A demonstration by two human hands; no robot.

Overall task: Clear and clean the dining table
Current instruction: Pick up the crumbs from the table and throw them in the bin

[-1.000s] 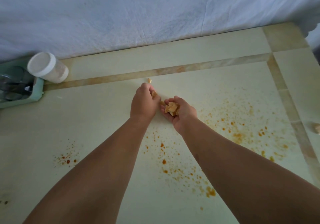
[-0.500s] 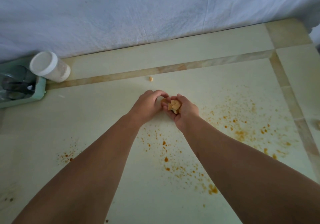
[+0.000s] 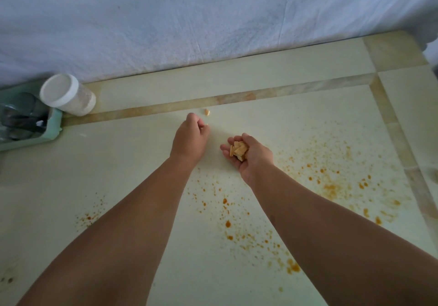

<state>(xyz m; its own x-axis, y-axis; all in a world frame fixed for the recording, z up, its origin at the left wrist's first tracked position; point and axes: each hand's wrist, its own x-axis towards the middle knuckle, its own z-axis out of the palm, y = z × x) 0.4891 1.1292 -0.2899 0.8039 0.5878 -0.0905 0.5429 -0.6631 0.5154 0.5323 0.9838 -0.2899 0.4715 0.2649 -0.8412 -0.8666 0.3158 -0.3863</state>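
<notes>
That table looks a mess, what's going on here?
A person is picking food scraps off the table by hand. The right hand is cupped palm up and holds a small pile of scraps. The left hand reaches toward one more crumb lying just beyond its fingers. Orange sauce spatters are not wiped yet. A white-lidded jar and a green tray sit at the far left.

- Between my left hand (image 3: 189, 140) and the crumb (image 3: 207, 112) lies bare table (image 3: 272, 121); nothing blocks the way.
- My right hand (image 3: 248, 156), cupping scraps (image 3: 239, 151), sits apart to the right.
- The jar (image 3: 67, 94) and tray (image 3: 53, 125) crowd the far left corner.
- The cloth (image 3: 213, 21) walls off the far edge.
</notes>
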